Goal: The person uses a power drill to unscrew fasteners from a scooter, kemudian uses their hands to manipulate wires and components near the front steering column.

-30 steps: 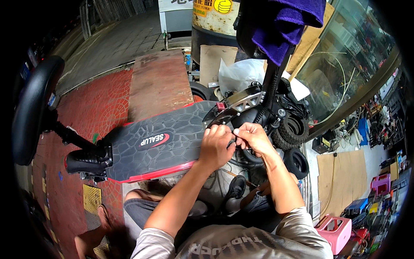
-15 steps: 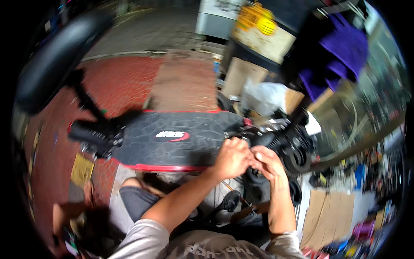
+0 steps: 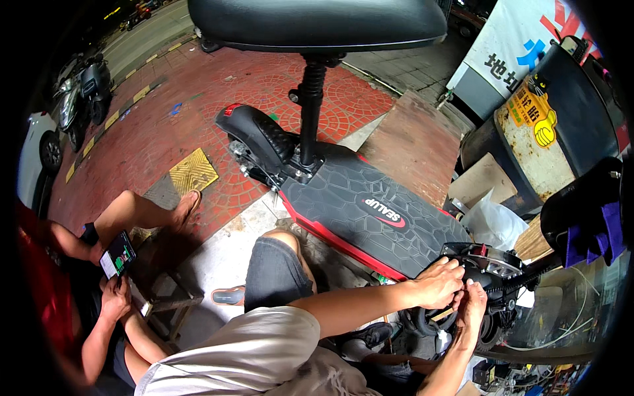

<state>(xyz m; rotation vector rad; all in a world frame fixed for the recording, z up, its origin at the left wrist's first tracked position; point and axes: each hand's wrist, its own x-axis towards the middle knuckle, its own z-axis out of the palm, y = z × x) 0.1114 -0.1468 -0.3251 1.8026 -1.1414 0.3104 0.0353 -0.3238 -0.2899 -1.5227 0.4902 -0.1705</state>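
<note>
While the left hand [image 3: 437, 285] and right hand [image 3: 471, 305] meet near the black, red-edged scooter deck [image 3: 360, 198], fingers [image 3: 452, 269] curl.
Cannot tell what, if anything, they pinch.

1 scooter [image 3: 356, 188] between 1 car [image 3: 35, 153] (left) and 1 barrel [image 3: 528, 158].

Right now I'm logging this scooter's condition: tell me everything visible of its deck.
The long deck slants across the view, its black, rubbery-looking top patterned like cracked stone, with a white-and-red emblem and red side edging. The seat post rises from its rear; the left hand is near its front, contact unclear.
</note>
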